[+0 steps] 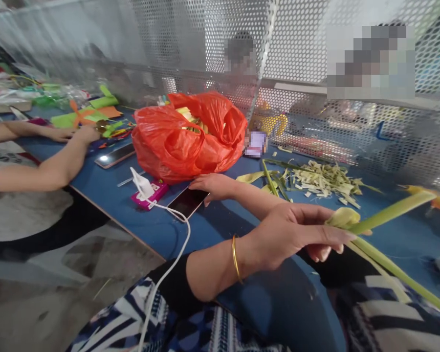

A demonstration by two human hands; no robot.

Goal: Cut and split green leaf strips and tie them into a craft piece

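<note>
My left hand, with a gold bangle on the wrist, pinches a folded pale-green palm leaf strip between thumb and fingers. One end points up to the right; long tails hang down to the lower right. My right arm crosses behind the left one. My right hand reaches left, fingers stretched out and apart, touching the far right edge of a dark-screened phone lying flat on the blue table. Part of the right forearm is hidden by my left hand.
A red plastic bag of leaf pieces stands behind the phone. A white charger sits in a purple power strip; its cable runs to my lap. Leaf scraps lie by the perforated metal screen. Another person's arms are at left.
</note>
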